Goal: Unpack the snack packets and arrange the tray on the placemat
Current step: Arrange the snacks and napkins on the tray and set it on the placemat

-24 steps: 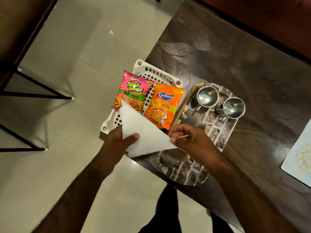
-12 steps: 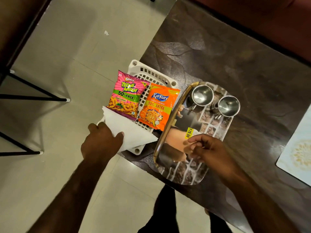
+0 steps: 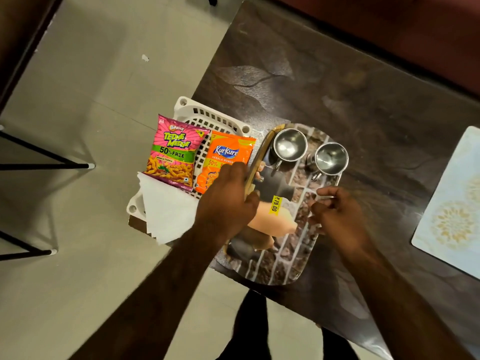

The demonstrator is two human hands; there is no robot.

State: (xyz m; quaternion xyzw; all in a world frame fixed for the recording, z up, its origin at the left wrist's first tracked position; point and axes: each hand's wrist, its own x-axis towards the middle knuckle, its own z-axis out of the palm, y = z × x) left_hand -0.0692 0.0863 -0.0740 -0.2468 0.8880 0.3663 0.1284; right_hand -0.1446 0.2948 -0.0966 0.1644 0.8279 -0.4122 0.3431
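A shiny oval tray (image 3: 283,263) with a yellow price sticker lies on the dark table, carrying two steel cups (image 3: 288,145) (image 3: 331,158) at its far end. My left hand (image 3: 228,201) grips the tray's left rim, partly covering the orange Kurkure packet (image 3: 228,152). My right hand (image 3: 340,216) curls over the tray's right rim. A pink Bingo packet (image 3: 174,152) lies beside the orange one, both on a white plastic basket (image 3: 213,118). A pale placemat (image 3: 452,203) sits at the table's right edge.
A folded white paper sheet (image 3: 166,211) rests on the basket's near corner and hangs over the table's edge. The basket sits at the table's left corner, above a tiled floor. Black metal furniture legs (image 3: 46,166) stand at the left.
My left hand let go of the white paper, left it on the basket, and moved right onto the tray's left rim. My right hand shifted to the tray's right rim.
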